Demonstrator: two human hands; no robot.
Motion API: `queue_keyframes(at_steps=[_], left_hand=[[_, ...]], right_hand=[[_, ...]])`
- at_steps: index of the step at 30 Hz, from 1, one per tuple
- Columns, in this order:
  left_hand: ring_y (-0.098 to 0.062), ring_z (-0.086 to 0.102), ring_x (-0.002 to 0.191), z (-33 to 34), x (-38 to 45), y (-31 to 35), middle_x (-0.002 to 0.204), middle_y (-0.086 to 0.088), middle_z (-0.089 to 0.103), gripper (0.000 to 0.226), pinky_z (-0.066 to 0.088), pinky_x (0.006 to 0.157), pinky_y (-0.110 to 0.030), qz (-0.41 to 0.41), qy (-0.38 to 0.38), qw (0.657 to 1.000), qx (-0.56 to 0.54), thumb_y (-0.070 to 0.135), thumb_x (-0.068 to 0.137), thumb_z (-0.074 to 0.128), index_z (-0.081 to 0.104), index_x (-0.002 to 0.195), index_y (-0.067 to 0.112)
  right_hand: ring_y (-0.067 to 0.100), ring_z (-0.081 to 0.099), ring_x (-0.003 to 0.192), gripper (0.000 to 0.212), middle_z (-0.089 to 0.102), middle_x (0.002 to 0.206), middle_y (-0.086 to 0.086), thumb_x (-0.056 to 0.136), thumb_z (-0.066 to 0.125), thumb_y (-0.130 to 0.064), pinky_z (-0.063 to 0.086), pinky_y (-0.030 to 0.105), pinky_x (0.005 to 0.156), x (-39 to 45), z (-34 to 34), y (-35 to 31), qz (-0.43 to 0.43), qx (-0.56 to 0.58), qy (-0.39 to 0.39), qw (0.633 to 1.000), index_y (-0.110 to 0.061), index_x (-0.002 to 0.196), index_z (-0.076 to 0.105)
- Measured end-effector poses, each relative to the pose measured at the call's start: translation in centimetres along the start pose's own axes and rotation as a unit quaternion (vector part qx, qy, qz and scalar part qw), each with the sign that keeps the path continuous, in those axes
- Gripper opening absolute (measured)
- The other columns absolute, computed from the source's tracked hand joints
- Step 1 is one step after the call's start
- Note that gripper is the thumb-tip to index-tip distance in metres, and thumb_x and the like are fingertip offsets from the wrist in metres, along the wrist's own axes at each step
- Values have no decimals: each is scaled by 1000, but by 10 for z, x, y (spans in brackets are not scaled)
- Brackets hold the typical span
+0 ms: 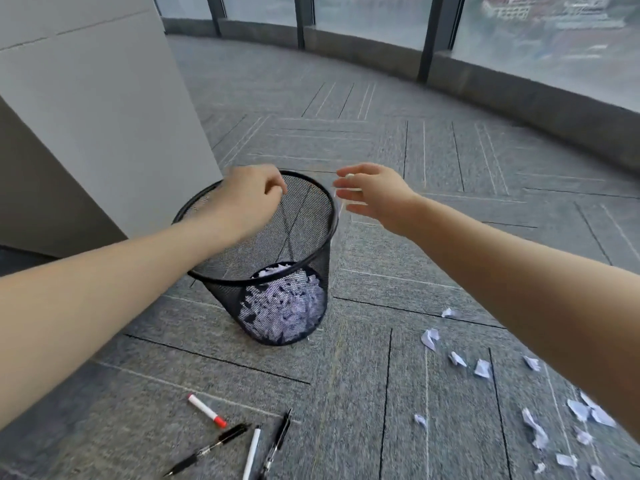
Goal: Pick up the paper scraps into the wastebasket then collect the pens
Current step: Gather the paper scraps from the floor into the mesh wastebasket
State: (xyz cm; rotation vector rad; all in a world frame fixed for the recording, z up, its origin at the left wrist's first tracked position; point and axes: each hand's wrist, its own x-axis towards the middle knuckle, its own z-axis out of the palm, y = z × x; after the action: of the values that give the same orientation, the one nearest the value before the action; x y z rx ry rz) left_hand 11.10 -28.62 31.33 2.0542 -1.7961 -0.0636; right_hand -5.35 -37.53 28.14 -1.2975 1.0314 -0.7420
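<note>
A black mesh wastebasket (pixel 313 268) stands tilted on the grey carpet, with white paper scraps (pixel 287 306) piled in its bottom. My left hand (pixel 247 197) is curled over its far rim and seems to grip it. My right hand (pixel 375 192) hovers just right of the rim with its fingers apart; a blurred white speck shows at the fingertips. Several loose scraps (pixel 482 368) lie on the floor at the lower right. Near the bottom edge lie a red-capped marker (pixel 207 410), two black pens (pixel 209 446) (pixel 277 441) and a white pen (pixel 251 452).
A white wall corner (pixel 104 116) rises at the left, close behind the basket. A curved row of windows with a low sill (pixel 485 71) runs along the back. Patterned carpet (pixel 381 140) stretches between them.
</note>
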Motion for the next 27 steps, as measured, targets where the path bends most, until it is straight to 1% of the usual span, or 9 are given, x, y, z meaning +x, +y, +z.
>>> queue_keyframes(at_steps=[3, 6, 9, 11, 13, 17, 21, 24, 27], left_hand=[[-23, 60, 90, 28, -16, 35, 100, -5, 64, 19, 46, 75, -32, 229, -22, 973, 15, 13, 92, 46, 62, 102, 10], [-21, 60, 94, 93, -35, 65, 106, -4, 60, 22, 48, 77, -32, 344, -165, 923, 44, 19, 96, 41, 57, 110, 12], [-25, 48, 118, 174, -60, 76, 131, -7, 47, 32, 44, 94, -41, 281, -356, 873, 177, 28, 98, 35, 48, 123, 11], [-26, 23, 140, 219, -78, 72, 153, -11, 20, 50, 27, 109, -49, 182, -457, 847, 201, 32, 98, 37, 28, 142, 12], [-29, 2, 145, 250, -97, 65, 158, -7, -6, 66, 15, 112, -58, 85, -510, 837, 178, 33, 97, 40, 3, 149, 20], [-35, -5, 143, 285, -139, 60, 155, -4, -23, 78, 18, 110, -62, 56, -542, 816, 192, 20, 96, 46, -12, 147, 31], [-35, -8, 143, 294, -159, 57, 154, -4, -25, 85, 29, 108, -54, 40, -514, 840, 170, 8, 93, 48, -15, 146, 30], [-35, -10, 143, 298, -162, 53, 154, -3, -25, 88, 38, 102, -47, 31, -495, 857, 139, -4, 91, 46, -13, 146, 31], [-35, -13, 142, 300, -161, 51, 153, -2, -26, 90, 40, 100, -45, 25, -495, 860, 120, -8, 89, 45, -12, 146, 32]], right_hand=[[9, 58, 76, 17, 64, 98, 3, 94, 45, -8, 47, 20, 64, -15, -47, 41, 21, -69, 76, 994, -12, 102, 60], [8, 54, 66, 15, 65, 97, 8, 91, 49, -4, 42, 12, 46, -42, -102, 107, 79, -177, 117, 974, -12, 96, 60], [18, 55, 68, 14, 67, 99, 13, 88, 50, -4, 38, 17, 41, -79, -148, 174, 154, -246, 143, 946, -13, 91, 61], [18, 53, 63, 15, 67, 97, 13, 88, 49, -5, 36, 19, 42, -102, -168, 207, 191, -279, 154, 928, -10, 94, 62], [15, 49, 57, 21, 65, 98, 11, 89, 47, -6, 37, 22, 48, -114, -178, 229, 211, -314, 154, 913, -6, 103, 62], [26, 61, 93, 27, 64, 114, 8, 89, 45, -7, 46, 31, 78, -103, -175, 256, 182, -385, 158, 891, -9, 112, 60], [25, 64, 92, 31, 61, 120, 4, 89, 44, -5, 52, 37, 77, -70, -157, 271, 156, -391, 190, 887, -14, 114, 60], [21, 62, 81, 31, 59, 124, 4, 90, 47, -10, 53, 38, 76, -44, -146, 283, 146, -346, 243, 894, -14, 118, 58], [23, 58, 101, 32, 52, 129, 6, 91, 50, -20, 47, 38, 87, -25, -144, 296, 117, -377, 250, 884, -16, 122, 55]])
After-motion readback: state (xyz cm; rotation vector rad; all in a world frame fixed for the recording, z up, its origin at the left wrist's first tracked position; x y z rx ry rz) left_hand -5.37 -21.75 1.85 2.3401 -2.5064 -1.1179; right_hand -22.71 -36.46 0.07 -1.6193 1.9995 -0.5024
